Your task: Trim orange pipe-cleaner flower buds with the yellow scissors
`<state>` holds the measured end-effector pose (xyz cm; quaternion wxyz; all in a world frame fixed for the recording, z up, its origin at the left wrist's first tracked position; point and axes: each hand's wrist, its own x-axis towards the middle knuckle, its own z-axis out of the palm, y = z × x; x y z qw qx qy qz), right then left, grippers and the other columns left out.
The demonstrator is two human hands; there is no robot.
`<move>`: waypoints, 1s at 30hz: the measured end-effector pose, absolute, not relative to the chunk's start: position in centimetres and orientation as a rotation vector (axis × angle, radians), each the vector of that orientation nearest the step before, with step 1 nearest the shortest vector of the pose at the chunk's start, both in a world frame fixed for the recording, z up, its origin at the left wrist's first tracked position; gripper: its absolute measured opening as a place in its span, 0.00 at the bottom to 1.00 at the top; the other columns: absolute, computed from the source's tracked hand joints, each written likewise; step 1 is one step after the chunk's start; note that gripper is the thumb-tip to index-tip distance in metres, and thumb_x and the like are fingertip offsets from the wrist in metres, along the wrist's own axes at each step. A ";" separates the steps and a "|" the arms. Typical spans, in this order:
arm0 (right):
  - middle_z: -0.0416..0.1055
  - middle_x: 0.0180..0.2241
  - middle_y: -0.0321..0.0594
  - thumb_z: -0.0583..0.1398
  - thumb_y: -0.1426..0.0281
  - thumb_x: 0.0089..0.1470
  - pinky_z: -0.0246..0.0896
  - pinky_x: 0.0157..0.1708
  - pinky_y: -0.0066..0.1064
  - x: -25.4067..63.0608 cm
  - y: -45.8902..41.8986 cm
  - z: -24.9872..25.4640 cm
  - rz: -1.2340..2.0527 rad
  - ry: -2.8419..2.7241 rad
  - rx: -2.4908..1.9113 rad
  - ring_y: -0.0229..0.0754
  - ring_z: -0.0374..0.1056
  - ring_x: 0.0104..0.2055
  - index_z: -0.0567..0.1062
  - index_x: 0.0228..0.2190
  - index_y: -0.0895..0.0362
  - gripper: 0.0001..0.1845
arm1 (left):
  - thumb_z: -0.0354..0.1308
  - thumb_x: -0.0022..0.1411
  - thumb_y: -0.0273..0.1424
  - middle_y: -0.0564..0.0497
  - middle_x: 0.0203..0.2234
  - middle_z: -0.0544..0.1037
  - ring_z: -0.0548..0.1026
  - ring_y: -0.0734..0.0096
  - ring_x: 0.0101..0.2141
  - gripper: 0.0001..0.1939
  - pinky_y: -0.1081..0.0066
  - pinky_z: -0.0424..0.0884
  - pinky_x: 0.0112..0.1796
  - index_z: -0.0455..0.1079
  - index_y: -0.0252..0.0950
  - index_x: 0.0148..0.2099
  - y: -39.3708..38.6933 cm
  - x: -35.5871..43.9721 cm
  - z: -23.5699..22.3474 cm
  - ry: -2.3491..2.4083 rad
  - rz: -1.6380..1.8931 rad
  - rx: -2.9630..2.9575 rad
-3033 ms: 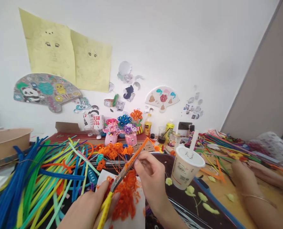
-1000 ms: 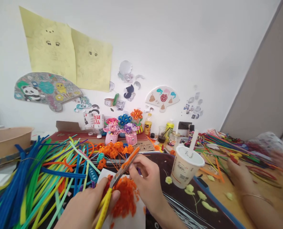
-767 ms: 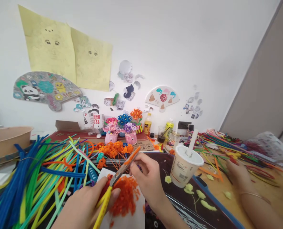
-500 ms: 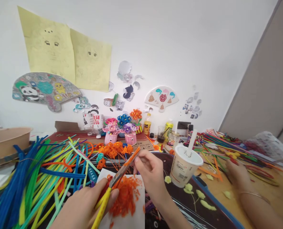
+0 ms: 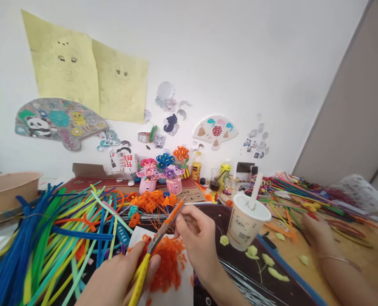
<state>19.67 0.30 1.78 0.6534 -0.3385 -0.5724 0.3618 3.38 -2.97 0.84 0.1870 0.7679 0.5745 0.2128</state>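
My left hand (image 5: pixel 117 278) is closed around yellow-handled scissors (image 5: pixel 141 272), whose blades point up and to the right. My right hand (image 5: pixel 197 238) pinches a short orange pipe cleaner (image 5: pixel 173 211) with its end at the scissor blades. Beneath them a heap of orange snippets (image 5: pixel 169 265) lies on a white sheet of paper (image 5: pixel 179 295).
A big pile of coloured pipe cleaners (image 5: pixel 48 238) spreads on the left beside a cardboard tray (image 5: pixel 7 191). A paper cup with a straw (image 5: pixel 244 223) stands right of my hand. Small flower pots (image 5: pixel 174 183) and bottles line the back. Another person's hand (image 5: pixel 316 229) rests at the right.
My right hand has fed the orange pipe cleaner down toward the scissors, so less of it sticks out. The other person's far hand has left the view.
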 end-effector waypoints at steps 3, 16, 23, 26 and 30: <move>0.64 0.19 0.32 0.59 0.68 0.51 0.57 0.23 0.26 19.6 0.2 1.8 0.810 -1.309 -0.775 0.35 0.60 0.21 0.70 0.23 0.58 0.08 | 0.40 0.64 0.42 0.50 0.23 0.80 0.79 0.66 0.25 0.21 0.74 0.69 0.27 0.72 0.40 0.39 -2.9 3.2 0.8 1.629 0.569 2.159; 0.62 0.19 0.33 0.57 0.68 0.53 0.57 0.22 0.27 19.2 -0.1 1.2 0.710 -1.323 -0.866 0.36 0.59 0.21 0.69 0.21 0.57 0.10 | 0.38 0.65 0.43 0.51 0.22 0.80 0.79 0.63 0.27 0.22 0.73 0.69 0.27 0.71 0.41 0.45 -2.9 3.6 0.2 1.635 0.491 2.138; 0.65 0.18 0.32 0.58 0.68 0.52 0.60 0.22 0.25 19.6 0.0 1.8 0.833 -1.300 -0.811 0.34 0.62 0.20 0.70 0.22 0.57 0.09 | 0.37 0.65 0.44 0.49 0.25 0.82 0.80 0.62 0.28 0.24 0.71 0.71 0.29 0.71 0.40 0.45 -3.1 3.5 0.7 1.649 0.479 2.151; 0.66 0.17 0.31 0.59 0.68 0.51 0.62 0.22 0.25 20.4 0.5 2.5 0.924 -1.357 -0.742 0.34 0.63 0.19 0.71 0.23 0.57 0.08 | 0.40 0.63 0.46 0.49 0.26 0.82 0.79 0.64 0.28 0.23 0.72 0.71 0.30 0.73 0.41 0.42 -3.1 3.1 1.6 1.641 0.532 2.174; 0.68 0.19 0.32 0.62 0.68 0.49 0.64 0.22 0.25 21.3 1.1 2.9 0.949 -1.357 -0.705 0.34 0.64 0.19 0.73 0.25 0.57 0.06 | 0.42 0.63 0.46 0.53 0.23 0.81 0.78 0.68 0.26 0.22 0.75 0.71 0.30 0.75 0.43 0.37 -3.0 2.3 1.8 1.587 0.569 2.159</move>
